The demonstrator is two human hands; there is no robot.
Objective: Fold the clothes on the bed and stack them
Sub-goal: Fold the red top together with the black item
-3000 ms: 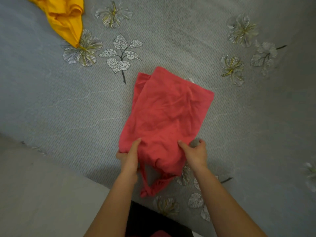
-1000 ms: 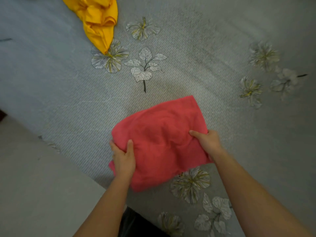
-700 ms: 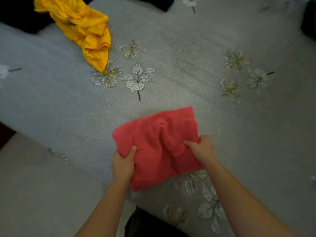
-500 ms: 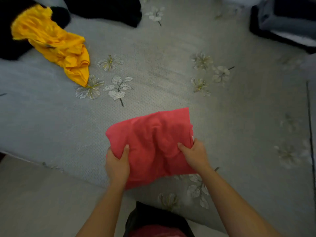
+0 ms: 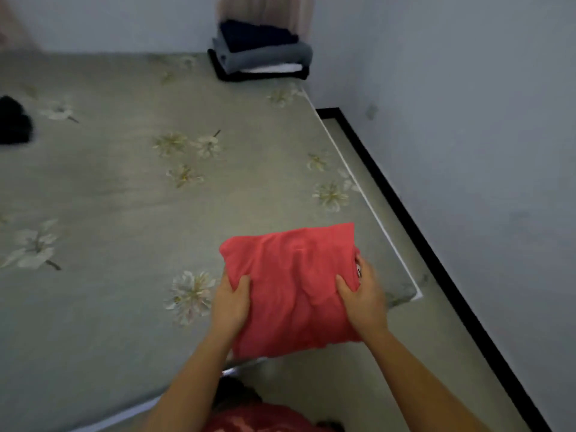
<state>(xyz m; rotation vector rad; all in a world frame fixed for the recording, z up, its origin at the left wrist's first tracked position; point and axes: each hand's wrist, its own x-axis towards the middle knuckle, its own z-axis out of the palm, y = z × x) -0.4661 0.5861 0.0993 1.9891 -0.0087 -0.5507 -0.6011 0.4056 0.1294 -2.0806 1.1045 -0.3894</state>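
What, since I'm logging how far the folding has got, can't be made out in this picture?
Head view:
Stack of folded clothes at the far corner: blurred, so the piece count is unclear.
Black garment: cut off by the left edge.
Fingers of the left hand and right hand: hidden under the red garment; only thumbs show.
Whether the red garment touches the bed: cannot tell.

Both hands hold a folded coral-red cloth garment (image 5: 291, 288) over the near right corner of the grey flower-printed bed (image 5: 124, 198): left hand (image 5: 231, 302) grips its left side, right hand (image 5: 363, 296) its right. A stack of folded dark and grey clothes (image 5: 260, 51) sits at the far right corner; a black garment (image 5: 14, 124) lies at the left edge.
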